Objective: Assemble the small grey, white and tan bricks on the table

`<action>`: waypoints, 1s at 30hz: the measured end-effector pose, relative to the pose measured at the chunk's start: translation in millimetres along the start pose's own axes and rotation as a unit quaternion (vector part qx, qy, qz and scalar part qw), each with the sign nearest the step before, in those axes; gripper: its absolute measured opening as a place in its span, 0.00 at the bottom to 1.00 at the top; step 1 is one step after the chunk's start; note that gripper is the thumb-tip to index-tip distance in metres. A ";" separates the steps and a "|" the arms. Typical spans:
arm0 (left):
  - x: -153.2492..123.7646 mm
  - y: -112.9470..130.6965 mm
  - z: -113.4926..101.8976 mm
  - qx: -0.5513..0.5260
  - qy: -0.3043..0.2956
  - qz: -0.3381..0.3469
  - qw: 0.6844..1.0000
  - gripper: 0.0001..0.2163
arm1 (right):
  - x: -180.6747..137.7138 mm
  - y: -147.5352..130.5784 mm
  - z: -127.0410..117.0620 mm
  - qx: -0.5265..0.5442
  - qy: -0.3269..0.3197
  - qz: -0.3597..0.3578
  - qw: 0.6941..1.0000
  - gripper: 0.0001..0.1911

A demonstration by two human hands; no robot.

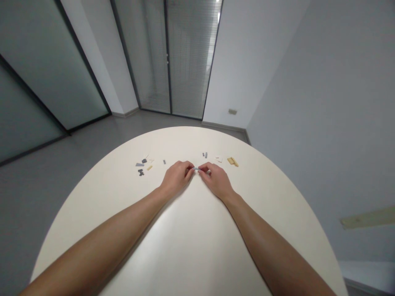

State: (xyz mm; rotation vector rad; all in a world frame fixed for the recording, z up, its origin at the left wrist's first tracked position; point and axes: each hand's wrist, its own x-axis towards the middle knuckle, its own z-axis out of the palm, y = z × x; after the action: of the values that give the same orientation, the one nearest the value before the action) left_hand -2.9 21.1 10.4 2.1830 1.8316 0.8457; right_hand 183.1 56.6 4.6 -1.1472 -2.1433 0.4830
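Observation:
My left hand [177, 176] and my right hand [215, 179] meet at the middle of a round cream table [191, 242]. Both have their fingers pinched together on a small grey piece [196, 168] held between the fingertips, just above the tabletop. The piece is too small to make out in detail. Both forearms stretch across the table from the near edge.
Small loose pieces lie beyond the hands: a grey and dark cluster [141, 166] at the left, a single grey bit [164, 162], two grey bits [205, 155], a white bit [219, 159] and a tan piece [232, 161] at the right. Glass doors and a grey floor lie behind.

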 end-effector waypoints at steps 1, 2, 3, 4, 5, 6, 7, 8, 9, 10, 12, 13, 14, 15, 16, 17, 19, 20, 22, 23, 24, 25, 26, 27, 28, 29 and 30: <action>-0.1 0.1 -0.1 -0.001 0.000 0.000 1.000 0.09 | 0.2 0.5 0.4 -0.001 0.003 0.001 1.000 0.04; -0.3 0.3 -0.2 -0.002 0.000 0.001 1.000 0.10 | 0.4 0.9 0.7 -0.002 0.006 0.001 1.000 0.04; -0.3 0.5 -0.3 -0.004 0.000 0.002 1.000 0.10 | 0.6 1.2 0.8 -0.002 0.009 0.000 1.000 0.04; -0.4 0.7 -0.4 -0.005 -0.001 0.003 1.000 0.10 | 0.8 1.3 0.9 -0.002 0.011 -0.001 1.000 0.04; -0.3 1.0 -0.6 -0.006 -0.002 0.004 1.000 0.10 | 0.8 1.4 0.9 -0.003 0.013 -0.002 1.000 0.04; -0.3 1.2 -0.8 -0.006 -0.004 0.004 1.000 0.10 | 0.8 1.4 0.8 -0.004 0.014 -0.002 1.000 0.04; -0.2 1.4 -1.0 -0.007 -0.005 0.005 1.000 0.10 | 0.8 1.4 0.6 -0.004 0.015 -0.002 1.000 0.04; -0.2 1.6 -1.2 -0.007 -0.006 0.005 1.000 0.10 | 0.7 1.3 0.5 -0.005 0.015 -0.002 1.000 0.04; -0.2 1.8 -1.4 -0.007 -0.006 0.005 1.000 0.10 | 0.6 1.3 0.3 -0.005 0.015 -0.003 1.000 0.04; -0.2 1.8 -1.6 -0.007 -0.005 0.005 1.000 0.10 | 0.6 1.3 0.3 -0.006 0.015 -0.004 1.000 0.04; -0.3 1.9 -1.8 -0.008 -0.004 0.005 1.000 0.10 | 0.6 1.4 0.3 -0.005 0.014 -0.005 1.000 0.04; -0.3 1.9 -1.9 -0.009 -0.003 0.005 1.000 0.10 | 0.7 1.5 0.4 -0.004 0.014 -0.005 1.000 0.04; -0.4 2.0 -1.9 -0.009 -0.003 0.004 1.000 0.10 | 0.8 1.7 0.6 -0.002 0.012 -0.004 1.000 0.04; -0.4 2.0 -2.0 -0.009 -0.003 0.002 1.000 0.10 | 0.9 1.8 0.8 -0.001 0.011 -0.004 1.000 0.04; -0.4 2.2 -2.0 -0.009 -0.003 0.001 1.000 0.09 | 1.0 1.9 0.9 0.001 0.010 -0.003 1.000 0.04; -0.4 2.4 -2.0 -0.008 -0.003 0.000 1.000 0.09 | 1.1 2.0 1.0 0.002 0.009 -0.004 1.000 0.04; -0.3 2.6 -1.9 -0.006 -0.003 0.000 1.000 0.09 | 1.2 2.1 1.0 0.002 0.007 -0.004 1.000 0.04; -0.2 2.7 -1.8 -0.005 -0.003 0.001 1.000 0.09 | 1.3 2.0 0.9 0.001 0.007 -0.003 1.000 0.03; -0.2 2.5 -1.3 -0.004 -0.002 0.002 1.000 0.09 | 1.3 1.9 0.8 0.000 0.004 0.000 1.000 0.03; -0.2 2.2 -1.1 -0.004 -0.001 0.003 1.000 0.09 | 1.4 1.9 0.8 -0.001 0.004 0.002 1.000 0.03; -0.2 2.0 -0.8 -0.004 -0.001 0.003 1.000 0.09 | 1.4 1.9 0.8 -0.001 0.003 0.004 1.000 0.03; -0.3 1.7 -0.7 -0.004 0.000 0.004 1.000 0.09 | 1.4 1.9 0.8 0.000 0.003 0.004 1.000 0.03; -0.4 1.5 -0.5 -0.005 0.001 0.006 1.000 0.08 | 1.4 2.0 0.8 0.000 0.003 0.004 1.000 0.03; -0.5 1.3 -0.5 -0.005 0.001 0.007 1.000 0.08 | 1.4 2.0 0.9 0.000 0.003 0.004 1.000 0.03; -0.5 1.3 -0.5 -0.006 0.002 0.007 1.000 0.08 | 1.4 2.1 1.0 -0.001 0.002 0.004 1.000 0.03; -0.6 1.3 -0.5 -0.007 0.002 0.007 1.000 0.08 | 1.5 2.2 1.0 -0.001 0.002 0.005 1.000 0.03; -0.5 1.4 -0.5 -0.007 0.002 0.007 1.000 0.08 | 1.5 2.4 1.1 -0.001 0.003 0.005 1.000 0.03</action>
State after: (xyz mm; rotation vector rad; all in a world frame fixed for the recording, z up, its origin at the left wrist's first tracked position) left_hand -2.0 20.1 11.3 2.1894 1.8091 0.8645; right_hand 183.1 59.1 3.0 -1.1592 -2.1349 0.4827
